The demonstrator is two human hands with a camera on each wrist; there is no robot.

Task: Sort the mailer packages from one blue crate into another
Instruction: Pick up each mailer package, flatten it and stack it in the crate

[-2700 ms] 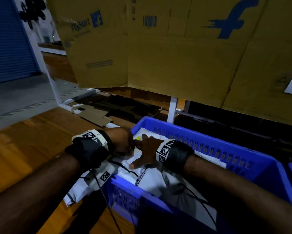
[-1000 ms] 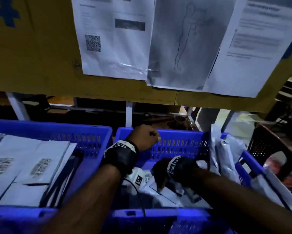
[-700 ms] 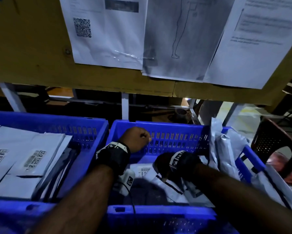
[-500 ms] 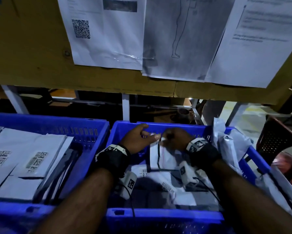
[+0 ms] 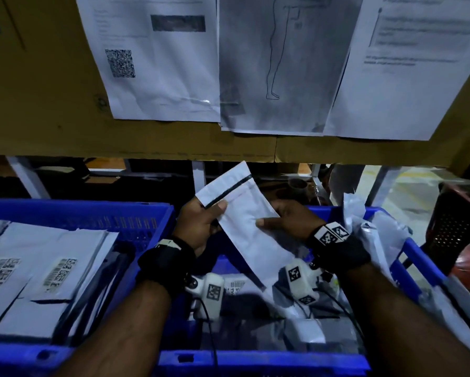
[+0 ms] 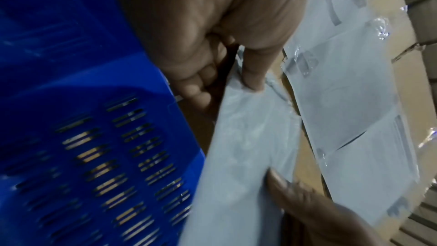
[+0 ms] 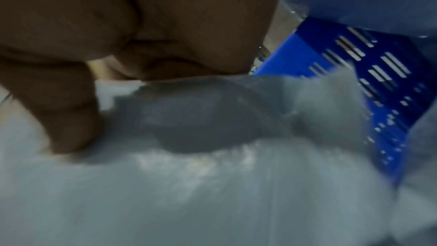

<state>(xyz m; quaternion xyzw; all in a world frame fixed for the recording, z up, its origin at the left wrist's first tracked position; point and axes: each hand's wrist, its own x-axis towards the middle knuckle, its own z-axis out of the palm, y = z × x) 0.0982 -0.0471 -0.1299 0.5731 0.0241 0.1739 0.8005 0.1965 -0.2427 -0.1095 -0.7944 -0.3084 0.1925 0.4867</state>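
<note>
A white mailer package (image 5: 244, 221) with a black strip near its top hangs tilted above the right blue crate (image 5: 255, 363). My left hand (image 5: 201, 227) pinches its upper left edge, thumb on the front. My right hand (image 5: 291, 221) holds its right edge, thumb pressed on the face. The left wrist view shows the left thumb and fingers clamped on the mailer (image 6: 248, 156). In the blurred right wrist view the thumb presses the mailer (image 7: 189, 175). More mailers lie in the right crate beneath. The left blue crate (image 5: 92, 213) holds flat stacked mailers (image 5: 46, 262) with barcode labels.
A cardboard wall (image 5: 38, 91) with several taped paper sheets (image 5: 160, 63) hangs close over the crates' far side. Loose plastic mailers (image 5: 369, 235) stand along the right crate's right wall. A dark perforated chair (image 5: 456, 229) is at the far right.
My right hand drew a mailer out of the right crate and my left hand joined it. Both have raised it higher, so it now hangs above the crate's far rim.
</note>
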